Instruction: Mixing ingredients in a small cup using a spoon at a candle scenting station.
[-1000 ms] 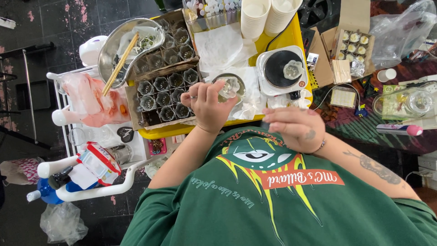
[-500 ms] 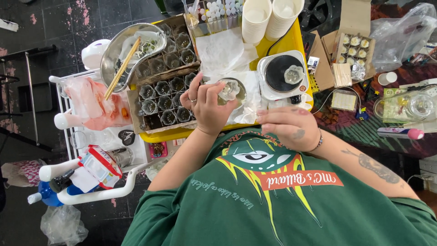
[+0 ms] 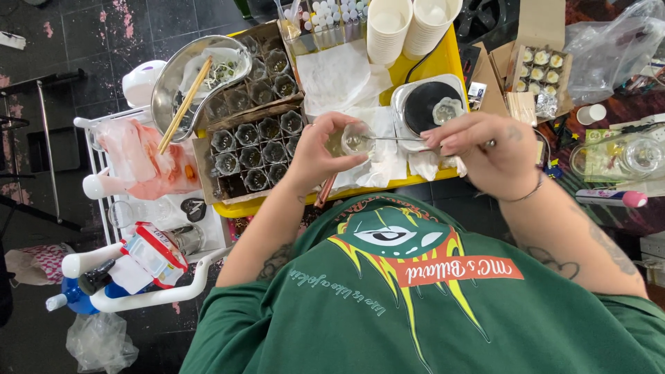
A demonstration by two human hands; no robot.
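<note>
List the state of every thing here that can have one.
Left hand: gripping a small glass jar, open.
Right hand: holding a thin metal tool, tip in the jar.
Paper cups: stacked.
Cardboard tray: full of small jars.

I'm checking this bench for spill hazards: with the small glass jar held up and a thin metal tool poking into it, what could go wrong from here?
The left hand holds the small glass jar above the white paper, not resting on it; a slip could drop it. The right hand works a thin metal tool into the jar, which might tip out its contents. The box of small jars sits close by the left hand and could be knocked.
</note>
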